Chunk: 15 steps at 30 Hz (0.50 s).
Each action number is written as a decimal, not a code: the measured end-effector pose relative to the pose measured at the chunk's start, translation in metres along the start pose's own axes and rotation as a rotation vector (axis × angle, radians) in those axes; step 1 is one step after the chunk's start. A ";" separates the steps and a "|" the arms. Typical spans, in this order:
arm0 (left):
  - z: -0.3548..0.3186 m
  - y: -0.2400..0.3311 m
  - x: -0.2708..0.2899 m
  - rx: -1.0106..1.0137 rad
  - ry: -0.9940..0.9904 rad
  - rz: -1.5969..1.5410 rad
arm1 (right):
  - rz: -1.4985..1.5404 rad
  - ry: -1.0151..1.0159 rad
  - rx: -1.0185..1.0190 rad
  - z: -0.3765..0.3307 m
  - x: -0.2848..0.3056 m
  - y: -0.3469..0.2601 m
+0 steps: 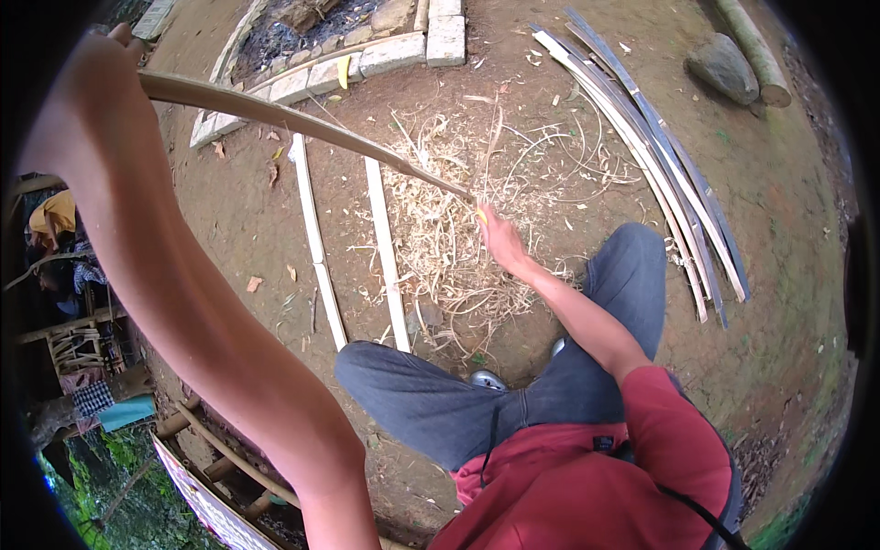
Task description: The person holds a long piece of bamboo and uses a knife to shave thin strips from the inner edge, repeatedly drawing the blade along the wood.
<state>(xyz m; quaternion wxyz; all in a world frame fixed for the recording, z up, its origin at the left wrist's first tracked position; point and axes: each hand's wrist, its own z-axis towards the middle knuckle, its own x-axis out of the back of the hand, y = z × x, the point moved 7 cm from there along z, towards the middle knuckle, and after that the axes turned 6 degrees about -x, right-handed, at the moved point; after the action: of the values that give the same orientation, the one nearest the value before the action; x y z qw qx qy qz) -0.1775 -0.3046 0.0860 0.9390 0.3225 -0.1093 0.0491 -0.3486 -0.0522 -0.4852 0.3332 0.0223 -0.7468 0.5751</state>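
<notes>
My left hand (pixel 117 44) is raised at the upper left and grips one end of a long bamboo strip (pixel 293 121). The strip runs down to the right across the dirt. My right hand (pixel 500 236) is closed at its lower end, holding a small tool with a yellow handle (pixel 480 216) against the strip. Under that hand lies a heap of pale bamboo shavings (pixel 440 247).
Two pale split slats (pixel 316 243) lie on the dirt left of the shavings. A bundle of long bamboo strips (pixel 642 137) lies at the right. Stone blocks (pixel 394 50) edge a bed at the top, with a rock (pixel 724 66) and log at upper right. My knees (pixel 412 394) fill the bottom.
</notes>
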 end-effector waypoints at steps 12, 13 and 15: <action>0.010 0.009 -0.032 0.131 -0.224 -0.568 | -0.120 -0.274 -0.224 0.007 -0.019 0.052; 0.015 0.025 -0.047 0.116 -0.274 -0.614 | -0.018 -0.102 -0.169 0.003 -0.022 0.080; 0.022 0.027 -0.046 0.122 -0.558 -0.818 | 0.090 -0.110 -0.150 0.013 -0.030 0.047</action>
<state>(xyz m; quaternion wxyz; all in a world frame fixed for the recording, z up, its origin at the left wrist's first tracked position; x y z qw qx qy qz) -0.2306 -0.2980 0.1075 0.7957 0.3940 -0.2178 -0.4051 -0.3508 -0.0580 -0.5416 0.2661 -0.0046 -0.8052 0.5299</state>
